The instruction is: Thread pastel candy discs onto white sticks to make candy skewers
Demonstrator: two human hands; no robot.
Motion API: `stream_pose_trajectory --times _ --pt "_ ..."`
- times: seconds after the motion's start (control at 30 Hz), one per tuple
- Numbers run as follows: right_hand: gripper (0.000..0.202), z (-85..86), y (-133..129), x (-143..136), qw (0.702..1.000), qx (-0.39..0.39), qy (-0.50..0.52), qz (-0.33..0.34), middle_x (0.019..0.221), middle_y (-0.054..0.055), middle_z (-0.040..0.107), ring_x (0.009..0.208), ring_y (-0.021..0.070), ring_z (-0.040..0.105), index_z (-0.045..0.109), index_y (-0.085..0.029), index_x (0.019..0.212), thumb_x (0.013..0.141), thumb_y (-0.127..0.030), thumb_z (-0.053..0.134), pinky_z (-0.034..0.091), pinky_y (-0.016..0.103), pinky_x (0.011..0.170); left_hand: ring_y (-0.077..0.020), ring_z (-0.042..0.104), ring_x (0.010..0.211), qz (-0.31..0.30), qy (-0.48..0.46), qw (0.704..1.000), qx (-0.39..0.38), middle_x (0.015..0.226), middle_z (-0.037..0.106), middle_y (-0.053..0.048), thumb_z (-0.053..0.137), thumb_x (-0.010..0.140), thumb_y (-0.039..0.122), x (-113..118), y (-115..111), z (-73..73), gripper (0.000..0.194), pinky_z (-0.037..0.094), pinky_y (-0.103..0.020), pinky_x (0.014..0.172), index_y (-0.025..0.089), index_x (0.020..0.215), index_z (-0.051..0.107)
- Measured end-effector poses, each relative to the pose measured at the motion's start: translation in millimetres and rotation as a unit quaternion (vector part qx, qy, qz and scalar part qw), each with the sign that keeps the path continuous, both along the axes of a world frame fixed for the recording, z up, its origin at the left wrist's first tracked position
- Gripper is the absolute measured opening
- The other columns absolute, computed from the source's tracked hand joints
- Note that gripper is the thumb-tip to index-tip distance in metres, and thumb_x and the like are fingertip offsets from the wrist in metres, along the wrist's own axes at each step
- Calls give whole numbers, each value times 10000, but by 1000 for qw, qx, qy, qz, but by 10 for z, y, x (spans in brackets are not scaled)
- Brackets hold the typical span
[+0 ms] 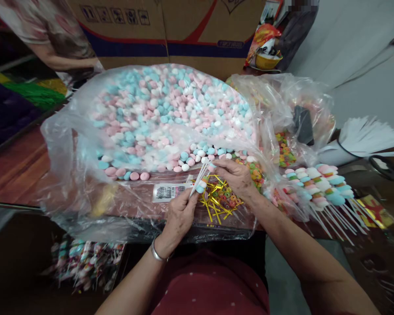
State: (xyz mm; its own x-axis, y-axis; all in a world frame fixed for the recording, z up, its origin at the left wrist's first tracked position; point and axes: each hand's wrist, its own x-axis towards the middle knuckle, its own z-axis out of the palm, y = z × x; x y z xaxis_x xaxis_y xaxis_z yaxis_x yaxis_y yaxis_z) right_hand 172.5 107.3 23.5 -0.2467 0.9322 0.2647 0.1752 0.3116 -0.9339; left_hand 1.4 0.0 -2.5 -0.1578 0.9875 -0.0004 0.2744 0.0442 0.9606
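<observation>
My left hand [180, 214] is closed around several thin white sticks [199, 175] that point up and away from me. One stick carries a blue-and-white marshmallow [201, 186] with an orange piece above it. At the stick tips, my right hand [234, 177] pinches a pink marshmallow [212, 166]; whether the stick has entered it, I cannot tell. Below my hands lie gold twist ties [216, 210] and small ring gummies [231, 199]. Just beyond, pink, blue and white marshmallows [185, 157] spill from the mouth of a large clear bag [68, 140].
Finished marshmallow skewers [318, 183] lie at the right, near a holder of white sticks [371, 135]. Bags of ring gummies [285, 148] stand behind them. A cardboard box [170, 35] rises at the back. At upper left is another person's arm [65, 63]. Wrapped candies [85, 262] sit lower left.
</observation>
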Motion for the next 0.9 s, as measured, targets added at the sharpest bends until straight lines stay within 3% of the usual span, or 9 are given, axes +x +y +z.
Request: stream_pose_trajectory --times 0.3,0.63,0.77,0.83,0.9 --pt "234 -83 -67 -73 1000 1 -12 16 1089 9 758 1013 183 705 767 -268 1037 827 -316 674 557 368 966 -119 425 602 7 -1 1000 -6 626 502 32 499 899 370 10 16 83 291 357 -225 603 161 823 687" --pt "235 -26 -257 -190 994 44 -78 63 1041 22 768 957 194 720 769 -250 1033 873 -319 611 570 335 902 -128 455 619 20 -6 1000 -8 675 576 18 504 894 398 -5 5 29 339 371 -227 600 165 1005 723" --pt "312 128 -229 -65 986 48 -134 83 1071 3 760 961 190 708 717 -278 1166 898 -324 565 557 341 885 -128 449 619 23 -11 1000 -12 671 569 18 511 898 405 -8 -2 24 331 368 -223 592 166 982 725" --pt "383 266 -120 117 978 53 -196 43 1049 3 758 916 180 696 646 -280 1280 921 -307 516 547 330 846 -122 422 605 25 -21 999 -15 644 529 27 525 897 421 -10 -6 23 326 360 -222 587 165 935 724" --pt "358 385 48 347 948 77 -307 -14 1013 34 749 880 188 673 670 -236 1234 934 -286 482 518 329 819 -116 389 591 25 -31 999 -18 619 480 37 539 893 435 -13 -9 22 325 344 -221 577 164 893 718"
